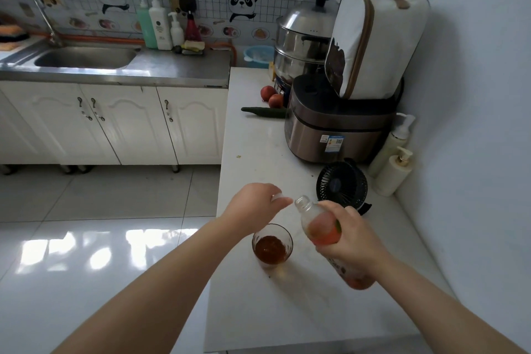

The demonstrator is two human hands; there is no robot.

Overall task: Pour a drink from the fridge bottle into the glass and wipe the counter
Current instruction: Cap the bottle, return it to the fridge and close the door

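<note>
While the right hand (355,238) has its grip clamped round the middle of the bottle (317,228), fingers and thumb curled about the orange-red label, the bottle is held above the counter (287,313) at a slant, its base low and nearest the camera and its open, uncapped mouth raised toward the left. Just left of the bottle, the glass (272,244) stands upright on the counter near its left edge, partly filled with a dark brown drink; whether glass and bottle touch cannot be told. Above and beyond the glass, the left hand (253,201) hovers with its fingertips pinched together on a small pale cap (278,197), close beside the bottle's mouth but not on it. Past the hands, a small black fan (342,184) sits on the counter, and two cream pump bottles (394,171) stand against the right wall beside it. Farther back rests a brown-and-black rice cooker (336,126), with a white bag (376,37) with tan trim and a tan handle standing on its lid. To the cooker's left lie a dark green cucumber (263,111) and two red fruits (271,96). Behind them rises a steel steamer (301,40) with a black knob, and a pale blue basin (258,56) sits beside it. Across the glossy tiled floor (100,238), white cabinets (115,123) carry a steel sink (83,57) with a tap (46,17), and several pump dispensers (156,20) stand against the panda-printed wall.
</note>
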